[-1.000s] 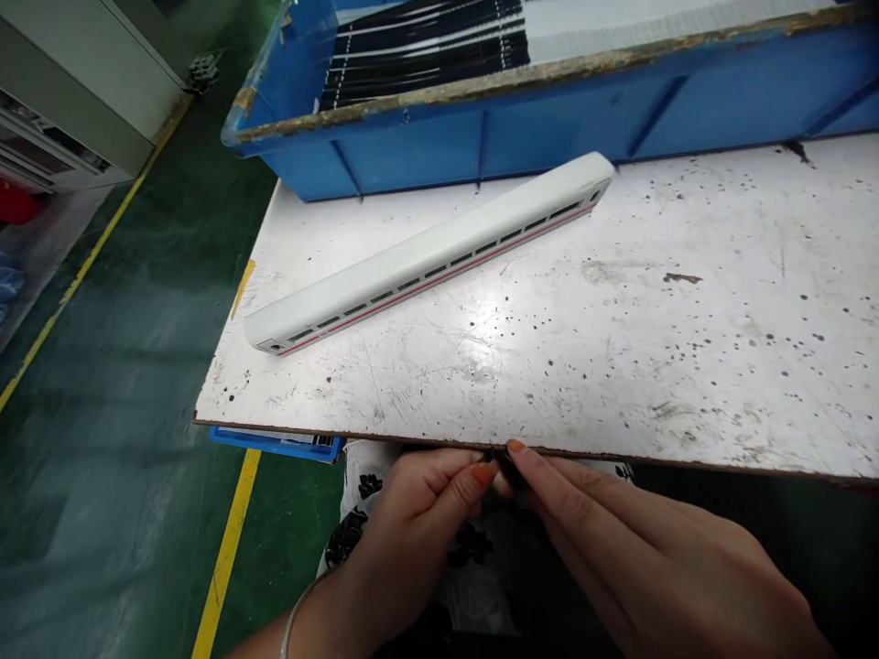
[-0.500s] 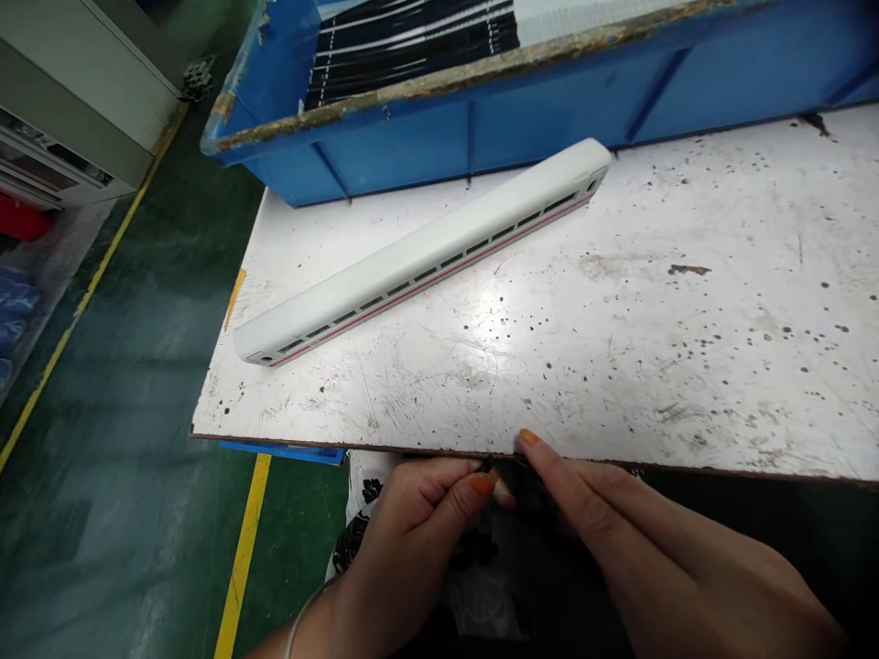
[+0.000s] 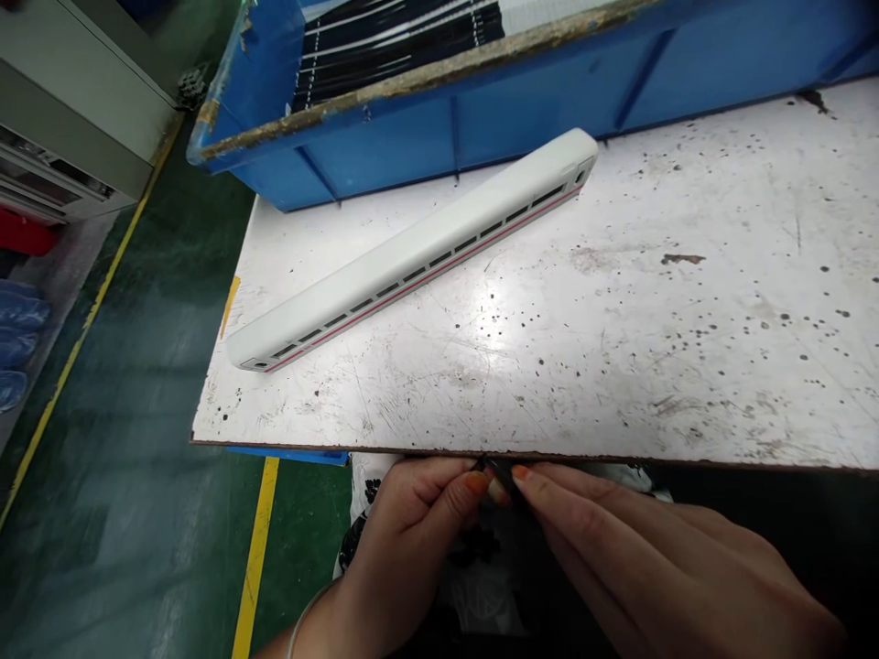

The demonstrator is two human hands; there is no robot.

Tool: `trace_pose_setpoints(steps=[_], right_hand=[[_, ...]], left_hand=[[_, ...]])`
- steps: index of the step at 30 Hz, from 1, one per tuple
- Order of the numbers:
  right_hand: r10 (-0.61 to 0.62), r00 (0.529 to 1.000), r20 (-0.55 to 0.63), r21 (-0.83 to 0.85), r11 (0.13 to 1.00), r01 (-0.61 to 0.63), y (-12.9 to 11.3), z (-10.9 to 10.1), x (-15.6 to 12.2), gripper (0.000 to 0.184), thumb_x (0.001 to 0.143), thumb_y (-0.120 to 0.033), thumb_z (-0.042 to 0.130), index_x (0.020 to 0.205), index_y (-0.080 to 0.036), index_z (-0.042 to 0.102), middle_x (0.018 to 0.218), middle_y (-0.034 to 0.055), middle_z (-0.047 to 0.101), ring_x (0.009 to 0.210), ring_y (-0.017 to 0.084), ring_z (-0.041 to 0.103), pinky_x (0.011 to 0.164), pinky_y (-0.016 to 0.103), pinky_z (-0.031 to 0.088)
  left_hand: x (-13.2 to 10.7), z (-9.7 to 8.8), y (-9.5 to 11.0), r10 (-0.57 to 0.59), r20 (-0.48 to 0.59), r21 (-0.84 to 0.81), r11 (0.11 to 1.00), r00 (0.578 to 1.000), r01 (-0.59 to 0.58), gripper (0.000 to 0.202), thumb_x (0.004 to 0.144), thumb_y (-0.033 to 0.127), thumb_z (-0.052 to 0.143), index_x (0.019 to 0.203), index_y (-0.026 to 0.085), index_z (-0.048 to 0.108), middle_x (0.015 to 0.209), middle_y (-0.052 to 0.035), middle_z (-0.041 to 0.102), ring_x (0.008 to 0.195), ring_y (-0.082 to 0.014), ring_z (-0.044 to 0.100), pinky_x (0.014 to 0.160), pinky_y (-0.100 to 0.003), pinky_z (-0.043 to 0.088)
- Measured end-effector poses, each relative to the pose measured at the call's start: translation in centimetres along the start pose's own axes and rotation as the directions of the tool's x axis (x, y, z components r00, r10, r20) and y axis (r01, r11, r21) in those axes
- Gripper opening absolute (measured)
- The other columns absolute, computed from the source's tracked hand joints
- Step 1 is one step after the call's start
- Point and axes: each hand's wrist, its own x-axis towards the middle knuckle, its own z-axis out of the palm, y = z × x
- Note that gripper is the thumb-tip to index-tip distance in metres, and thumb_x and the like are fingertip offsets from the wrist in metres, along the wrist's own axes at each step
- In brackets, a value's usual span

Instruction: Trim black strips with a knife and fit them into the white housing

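My left hand and my right hand meet just below the near edge of the white worktable. Their fingertips pinch together on a small dark piece that I cannot make out. Both hands hover over my lap, where black-and-white patterned cloth shows. A long white plastic housing with a row of slots and a red line along its side lies diagonally on the table, well beyond the hands and untouched.
A big blue crate with black strips inside stands along the table's far edge. A green floor with yellow lines lies to the left, with a grey machine cabinet at the far left. The tabletop is scratched and speckled.
My right fingertips have slipped back from the table edge toward my left fingers. The view has shifted slightly; the white housing stays in place.
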Motion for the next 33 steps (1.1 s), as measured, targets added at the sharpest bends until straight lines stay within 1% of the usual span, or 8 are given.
trace_pose_setpoints(steps=[6, 10, 13, 16, 20, 25, 29, 33], right_hand=[[0.021, 0.999, -0.028, 0.066, 0.998, -0.019, 0.5, 0.8, 0.0, 0.034, 0.088, -0.020, 0.054, 0.119, -0.029, 0.064, 0.109, 0.0032, 0.075, 0.087, 0.027, 0.074, 0.068, 0.036, 0.063], [-0.018, 1.000, -0.020, 0.060, 0.998, 0.019, 0.8, 0.7, -0.1, 0.035, 0.088, -0.020, 0.054, 0.121, -0.028, 0.064, 0.112, 0.0039, 0.074, 0.088, 0.026, 0.074, 0.068, 0.035, 0.063], [-0.065, 0.998, -0.023, -0.026, 0.998, 0.065, 0.4, 0.4, 0.1, 0.037, 0.086, -0.020, 0.057, 0.122, -0.024, 0.063, 0.116, 0.0049, 0.073, 0.092, 0.025, 0.073, 0.070, 0.036, 0.063], [-0.039, 0.999, 0.001, -0.017, 0.999, 0.039, 0.1, 0.3, 0.4, 0.035, 0.086, -0.025, 0.056, 0.121, -0.022, 0.062, 0.112, 0.0064, 0.073, 0.093, 0.025, 0.072, 0.070, 0.036, 0.062], [0.013, 1.000, 0.026, 0.060, 0.998, -0.015, 0.1, 0.2, 0.4, 0.037, 0.086, -0.025, 0.052, 0.122, -0.027, 0.062, 0.112, 0.0031, 0.074, 0.092, 0.025, 0.073, 0.071, 0.037, 0.062], [-0.006, 1.000, 0.019, 0.041, 0.999, 0.005, 0.1, 0.1, 0.5, 0.040, 0.081, -0.023, 0.056, 0.121, -0.026, 0.062, 0.114, 0.0038, 0.073, 0.095, 0.025, 0.072, 0.075, 0.038, 0.062], [-0.060, 0.998, 0.015, 0.015, 0.998, 0.060, 0.6, 0.3, 0.7, 0.036, 0.085, -0.022, 0.054, 0.120, -0.025, 0.062, 0.106, 0.0020, 0.075, 0.088, 0.022, 0.073, 0.068, 0.035, 0.062], [-0.191, 0.980, -0.051, -0.073, 0.980, 0.187, 1.3, 0.6, 1.0, 0.033, 0.088, -0.018, 0.052, 0.118, -0.020, 0.065, 0.098, 0.0014, 0.076, 0.079, 0.018, 0.073, 0.054, 0.029, 0.058]], left_hand=[[-0.2, -0.1, -0.1, -0.071, -0.017, -0.025, 0.997, 0.997, 0.071, 0.032, 0.091, 0.039, 0.064, 0.072, 0.014, 0.069, 0.071, -0.0021, 0.058, 0.068, -0.0128, 0.045, 0.064, -0.022, 0.040], [-0.1, 0.0, -0.2, -0.079, -0.023, -0.028, 0.997, 0.997, 0.078, 0.033, 0.090, 0.040, 0.065, 0.072, 0.014, 0.070, 0.071, -0.0025, 0.059, 0.068, -0.0127, 0.045, 0.063, -0.022, 0.041], [0.0, 0.0, -0.1, -0.046, 0.001, -0.051, 0.998, 0.999, 0.046, 0.029, 0.092, 0.035, 0.064, 0.074, 0.015, 0.074, 0.069, -0.0014, 0.059, 0.065, -0.0113, 0.044, 0.060, -0.020, 0.039], [0.0, 0.0, 0.0, -0.028, 0.007, -0.081, 0.996, 1.000, 0.029, 0.027, 0.092, 0.033, 0.063, 0.075, 0.016, 0.076, 0.065, -0.0003, 0.057, 0.063, -0.0105, 0.043, 0.058, -0.019, 0.037], [-0.1, 0.0, -0.1, -0.049, 0.008, -0.100, 0.994, 0.999, 0.049, 0.027, 0.092, 0.032, 0.064, 0.076, 0.017, 0.077, 0.072, -0.0013, 0.060, 0.068, -0.0112, 0.045, 0.063, -0.019, 0.040], [-0.2, 0.0, -0.1, -0.076, -0.001, -0.106, 0.992, 0.997, 0.076, 0.027, 0.093, 0.034, 0.064, 0.076, 0.017, 0.078, 0.072, -0.0014, 0.059, 0.070, -0.0117, 0.045, 0.063, -0.018, 0.040], [-0.1, -0.1, -0.1, -0.073, 0.002, -0.109, 0.991, 0.997, 0.072, 0.026, 0.092, 0.033, 0.065, 0.077, 0.018, 0.079, 0.072, -0.0014, 0.060, 0.070, -0.0121, 0.046, 0.064, -0.019, 0.041], [-0.1, -0.1, -0.2, -0.071, 0.000, -0.114, 0.991, 0.997, 0.070, 0.026, 0.093, 0.035, 0.064, 0.080, 0.019, 0.080, 0.071, -0.0017, 0.062, 0.073, -0.0134, 0.048, 0.067, -0.020, 0.043]])
